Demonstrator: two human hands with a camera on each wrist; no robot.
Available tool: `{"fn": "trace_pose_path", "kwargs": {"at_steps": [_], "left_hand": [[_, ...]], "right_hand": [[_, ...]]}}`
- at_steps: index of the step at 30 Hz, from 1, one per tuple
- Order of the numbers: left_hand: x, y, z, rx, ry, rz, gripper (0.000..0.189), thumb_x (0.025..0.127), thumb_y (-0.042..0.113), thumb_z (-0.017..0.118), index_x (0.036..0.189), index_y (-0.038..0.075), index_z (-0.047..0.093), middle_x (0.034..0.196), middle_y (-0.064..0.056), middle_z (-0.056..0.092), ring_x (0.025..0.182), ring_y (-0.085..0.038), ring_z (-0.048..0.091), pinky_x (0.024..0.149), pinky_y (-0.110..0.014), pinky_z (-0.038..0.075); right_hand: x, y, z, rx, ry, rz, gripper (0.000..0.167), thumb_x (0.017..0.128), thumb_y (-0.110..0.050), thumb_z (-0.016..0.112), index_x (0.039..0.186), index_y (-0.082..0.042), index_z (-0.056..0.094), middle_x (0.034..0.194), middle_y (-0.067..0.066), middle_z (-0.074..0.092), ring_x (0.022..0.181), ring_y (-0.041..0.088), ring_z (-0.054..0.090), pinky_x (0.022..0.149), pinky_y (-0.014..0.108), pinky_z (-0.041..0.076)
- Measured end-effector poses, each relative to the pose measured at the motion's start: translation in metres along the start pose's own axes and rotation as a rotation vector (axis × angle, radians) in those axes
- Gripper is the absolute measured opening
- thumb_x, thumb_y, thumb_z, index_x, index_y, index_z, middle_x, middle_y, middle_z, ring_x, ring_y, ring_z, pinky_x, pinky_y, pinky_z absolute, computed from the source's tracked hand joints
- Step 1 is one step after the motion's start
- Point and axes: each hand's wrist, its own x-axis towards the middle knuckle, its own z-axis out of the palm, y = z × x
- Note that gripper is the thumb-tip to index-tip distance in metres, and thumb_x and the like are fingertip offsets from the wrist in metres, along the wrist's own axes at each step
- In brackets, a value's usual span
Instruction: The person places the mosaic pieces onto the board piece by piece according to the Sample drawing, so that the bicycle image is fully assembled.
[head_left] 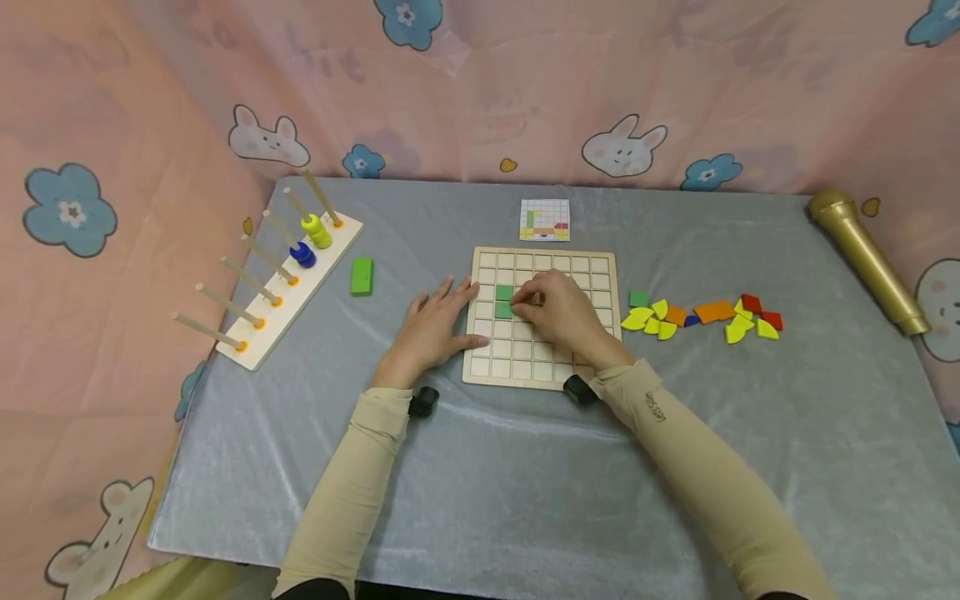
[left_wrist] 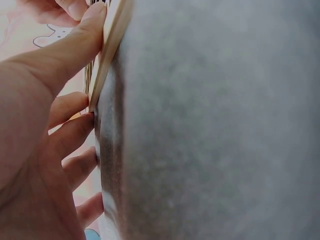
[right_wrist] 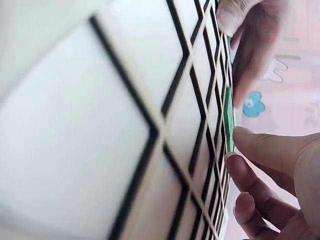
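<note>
A square wooden grid board (head_left: 501, 367) lies on the table, with two green square tiles one above the other in its left part. My right hand (head_left: 558, 308) reaches over the board. Its curled thumb and fingertips are at the right edge of the lower green tile (head_left: 502, 310); in the right wrist view they meet the green piece (right_wrist: 229, 120) at the board's surface. My left hand (head_left: 435, 325) rests spread at the board's left side, thumb (left_wrist: 82, 42) on the wooden rim and the other fingers beside it.
Right of the board lie several yellow (head_left: 636, 318), orange (head_left: 714, 312), red and blue pieces and a green square (head_left: 638, 298). A pattern card (head_left: 545, 220) lies behind. Leftward are a green block (head_left: 362, 277) and a peg stand (head_left: 251, 354) with rings. A gold microphone (head_left: 870, 262) lies far right.
</note>
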Motion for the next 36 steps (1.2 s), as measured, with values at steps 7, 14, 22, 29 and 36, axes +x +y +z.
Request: {"fn": "trace_pose_path", "kwargs": {"at_steps": [7, 14, 22, 29, 36], "left_hand": [[0.000, 0.001, 0.000, -0.006, -0.002, 0.009, 0.092, 0.097, 0.046, 0.076, 0.170, 0.020, 0.027, 0.178, 0.002, 0.020, 0.168, -0.024, 0.009, 0.133, -0.058, 0.009], [-0.001, 0.001, 0.000, -0.016, 0.000, 0.008, 0.093, 0.096, 0.045, 0.077, 0.170, 0.020, 0.027, 0.178, 0.002, 0.020, 0.168, -0.024, 0.009, 0.134, -0.058, 0.009], [-0.001, 0.000, 0.001, -0.019, 0.011, 0.011, 0.092, 0.096, 0.044, 0.078, 0.170, 0.019, 0.030, 0.178, 0.002, 0.021, 0.168, -0.024, 0.010, 0.133, -0.058, 0.010], [-0.003, 0.001, 0.000, -0.017, 0.019, 0.022, 0.092, 0.095, 0.044, 0.079, 0.169, 0.017, 0.031, 0.178, 0.000, 0.022, 0.168, -0.026, 0.011, 0.133, -0.059, 0.011], [-0.001, 0.001, 0.001, -0.009, 0.013, 0.014, 0.092, 0.096, 0.045, 0.078, 0.170, 0.019, 0.030, 0.178, 0.001, 0.022, 0.168, -0.025, 0.011, 0.133, -0.058, 0.010]], "right_hand": [[-0.010, 0.021, -0.022, 0.027, 0.061, 0.038, 0.011, 0.098, -0.011, 0.077, 0.103, -0.003, 0.083, 0.100, 0.016, 0.076, 0.090, 0.030, 0.059, 0.089, 0.046, 0.049], [-0.023, 0.043, -0.048, 0.052, 0.069, 0.122, 0.017, 0.100, -0.013, 0.075, 0.110, -0.001, 0.080, 0.108, 0.019, 0.074, 0.093, 0.031, 0.059, 0.080, 0.040, 0.047], [-0.038, 0.071, -0.074, 0.051, 0.084, 0.239, 0.023, 0.103, -0.017, 0.072, 0.117, 0.000, 0.075, 0.110, 0.022, 0.071, 0.095, 0.032, 0.060, 0.075, 0.035, 0.048], [-0.050, 0.089, -0.087, 0.011, 0.103, 0.264, 0.027, 0.101, -0.017, 0.074, 0.121, 0.002, 0.074, 0.115, 0.025, 0.070, 0.101, 0.036, 0.062, 0.083, 0.039, 0.050], [-0.059, 0.096, -0.092, 0.004, 0.085, 0.285, 0.032, 0.101, -0.015, 0.074, 0.126, 0.005, 0.072, 0.113, 0.026, 0.065, 0.102, 0.037, 0.060, 0.084, 0.043, 0.048]]}}
